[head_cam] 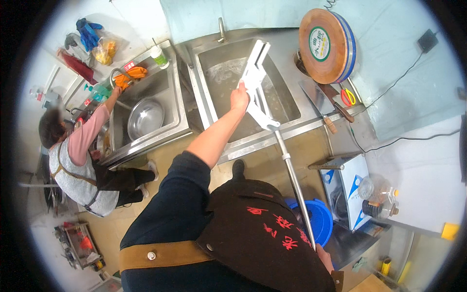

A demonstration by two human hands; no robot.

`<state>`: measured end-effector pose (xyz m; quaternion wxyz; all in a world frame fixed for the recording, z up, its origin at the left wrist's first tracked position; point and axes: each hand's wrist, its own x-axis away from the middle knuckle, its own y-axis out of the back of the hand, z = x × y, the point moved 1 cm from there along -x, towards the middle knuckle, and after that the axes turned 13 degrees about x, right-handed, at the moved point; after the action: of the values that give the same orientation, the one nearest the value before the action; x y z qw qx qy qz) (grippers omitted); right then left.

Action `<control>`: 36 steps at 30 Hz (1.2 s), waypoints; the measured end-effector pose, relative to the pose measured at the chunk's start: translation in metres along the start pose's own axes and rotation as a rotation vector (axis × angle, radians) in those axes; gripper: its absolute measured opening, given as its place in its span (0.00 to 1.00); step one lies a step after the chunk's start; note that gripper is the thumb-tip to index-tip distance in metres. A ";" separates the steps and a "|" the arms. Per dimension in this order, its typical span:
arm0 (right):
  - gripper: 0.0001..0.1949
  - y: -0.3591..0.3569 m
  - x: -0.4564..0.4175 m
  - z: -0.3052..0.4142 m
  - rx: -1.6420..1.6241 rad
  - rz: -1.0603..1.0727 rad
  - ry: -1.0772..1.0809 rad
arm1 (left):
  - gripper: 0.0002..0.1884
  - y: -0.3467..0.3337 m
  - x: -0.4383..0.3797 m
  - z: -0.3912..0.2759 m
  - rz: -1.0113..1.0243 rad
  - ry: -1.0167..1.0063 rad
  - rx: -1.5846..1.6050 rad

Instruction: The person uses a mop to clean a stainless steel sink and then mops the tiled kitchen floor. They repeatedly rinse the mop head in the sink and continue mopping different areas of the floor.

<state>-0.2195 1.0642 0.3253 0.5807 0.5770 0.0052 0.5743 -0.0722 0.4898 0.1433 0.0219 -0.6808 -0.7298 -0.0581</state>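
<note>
My left hand (239, 98) grips the white plastic head (259, 75) of a mop over a stainless steel sink. The head points up and away from me, over the basin. From it, the mop's metal pole (292, 171) runs down past the right side of my apron. Low in the view, my right hand (324, 257) is at the pole's lower end, partly hidden by the apron. Cloudy, foamy water (226, 71) lies in the sink basin (292, 104) under the head. A tap (222, 31) stands at the sink's far edge.
A round wooden chopping board (323, 45) leans on the wall at right, by cleavers (317, 98) and scissors (348, 96). A blue bucket (323, 219) stands low at right. Leftward, another person (80, 160) reaches over a second sink (169, 120) holding a metal bowl (146, 118).
</note>
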 end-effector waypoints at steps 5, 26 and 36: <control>0.10 0.015 0.021 0.015 -0.041 0.144 -0.168 | 0.34 -0.017 -0.023 0.022 0.033 0.123 0.122; 0.16 0.017 -0.029 0.042 0.056 -0.104 -0.077 | 0.25 0.039 0.107 0.006 -0.126 0.130 0.331; 0.14 -0.001 -0.028 0.023 0.023 -0.093 -0.031 | 0.27 0.045 0.089 -0.002 -0.047 0.089 0.364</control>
<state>-0.2127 1.0309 0.3137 0.6001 0.5917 0.0297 0.5374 -0.0344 0.5812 0.1581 0.1757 -0.6450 -0.7424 0.0442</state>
